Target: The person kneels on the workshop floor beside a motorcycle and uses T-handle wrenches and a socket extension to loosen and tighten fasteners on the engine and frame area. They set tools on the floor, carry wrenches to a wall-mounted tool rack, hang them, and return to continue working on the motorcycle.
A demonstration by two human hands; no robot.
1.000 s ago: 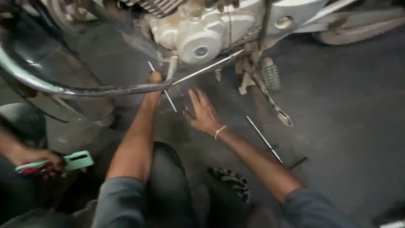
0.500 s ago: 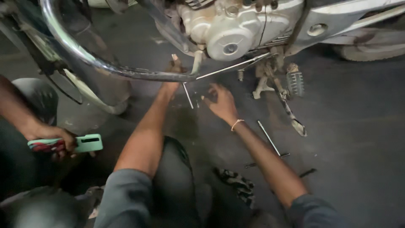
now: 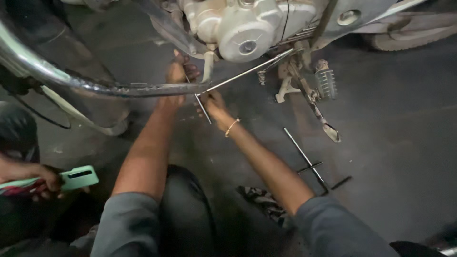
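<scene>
Reached further under engine now: left hand gripping the frame, right hand closed on rod. Next: steady rod alignment.

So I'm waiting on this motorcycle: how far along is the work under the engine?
Mid-job. The left hand reaches beneath the engine case and the right hand is at a thin metal rod. A long T-handle wrench lies unused on the floor. Nothing looks finished.
</scene>
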